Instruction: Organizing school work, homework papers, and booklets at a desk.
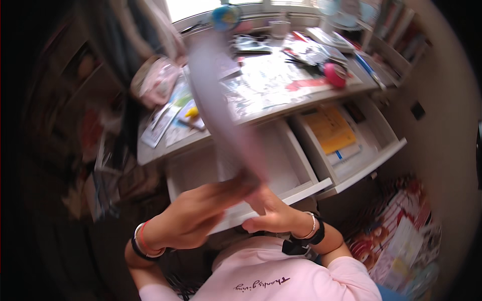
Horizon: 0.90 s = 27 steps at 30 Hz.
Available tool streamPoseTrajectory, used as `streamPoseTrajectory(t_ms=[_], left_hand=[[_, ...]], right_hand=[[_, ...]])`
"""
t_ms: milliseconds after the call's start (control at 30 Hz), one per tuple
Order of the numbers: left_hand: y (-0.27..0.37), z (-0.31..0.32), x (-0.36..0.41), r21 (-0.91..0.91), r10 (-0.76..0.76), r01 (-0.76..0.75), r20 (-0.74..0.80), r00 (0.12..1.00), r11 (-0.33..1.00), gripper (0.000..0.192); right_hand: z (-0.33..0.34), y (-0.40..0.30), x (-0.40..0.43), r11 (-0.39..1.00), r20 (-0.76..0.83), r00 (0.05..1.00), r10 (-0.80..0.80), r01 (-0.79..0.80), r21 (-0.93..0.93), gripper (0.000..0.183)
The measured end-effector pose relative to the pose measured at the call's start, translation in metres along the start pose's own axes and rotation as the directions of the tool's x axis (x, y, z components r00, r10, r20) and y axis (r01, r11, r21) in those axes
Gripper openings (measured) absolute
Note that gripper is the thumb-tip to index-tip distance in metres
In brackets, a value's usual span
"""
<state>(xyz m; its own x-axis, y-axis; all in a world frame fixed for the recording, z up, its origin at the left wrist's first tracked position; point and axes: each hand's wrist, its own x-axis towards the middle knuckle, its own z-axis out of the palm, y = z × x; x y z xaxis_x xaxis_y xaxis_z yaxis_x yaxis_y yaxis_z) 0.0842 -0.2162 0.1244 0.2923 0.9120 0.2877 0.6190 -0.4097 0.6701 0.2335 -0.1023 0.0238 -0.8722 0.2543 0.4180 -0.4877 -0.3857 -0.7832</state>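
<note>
My left hand grips the lower end of a thin, pale, flat item, perhaps a booklet or sheets of paper. Motion blurs it, and it stands up nearly edge-on, hiding part of the desk behind. Close beside it, my right hand has its fingers against the item's lower end and its thumb apart; whether it grips is unclear. Beyond both hands, a pulled-out drawer shows a pale bottom. In the open drawer on its right lie a yellow-orange envelope and white papers.
Papers, a pink pouch, a round pink object, a glass and a small globe crowd the white desk. Both drawer fronts jut toward my body. Bags and papers lie low at right.
</note>
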Motion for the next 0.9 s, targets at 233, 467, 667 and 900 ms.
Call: streamPoseTrajectory(t_ms=[233,467,667,900], left_hand=[[0.022,0.062,-0.009,0.401,-0.121,0.094,0.042,0.992,0.911,0.06],[-0.005,0.086,-0.016,0.59,-0.032,0.092,-0.112,0.993,0.802,0.068],[-0.024,0.096,-0.01,0.324,-0.122,0.17,-0.164,0.979,0.931,0.079],[-0.03,0.096,-0.016,0.11,-0.189,0.21,-0.179,0.966,0.971,0.083]], right_hand=[[-0.003,-0.016,-0.038,0.966,-0.354,0.927,0.123,-0.031,0.255,0.054],[-0.026,-0.008,-0.06,0.984,-0.409,0.902,0.135,-0.073,0.163,0.045],[-0.038,0.005,-0.058,0.975,-0.508,0.849,0.145,-0.036,0.218,0.036],[-0.04,0.004,-0.062,0.958,-0.538,0.817,0.208,-0.06,0.279,0.031]])
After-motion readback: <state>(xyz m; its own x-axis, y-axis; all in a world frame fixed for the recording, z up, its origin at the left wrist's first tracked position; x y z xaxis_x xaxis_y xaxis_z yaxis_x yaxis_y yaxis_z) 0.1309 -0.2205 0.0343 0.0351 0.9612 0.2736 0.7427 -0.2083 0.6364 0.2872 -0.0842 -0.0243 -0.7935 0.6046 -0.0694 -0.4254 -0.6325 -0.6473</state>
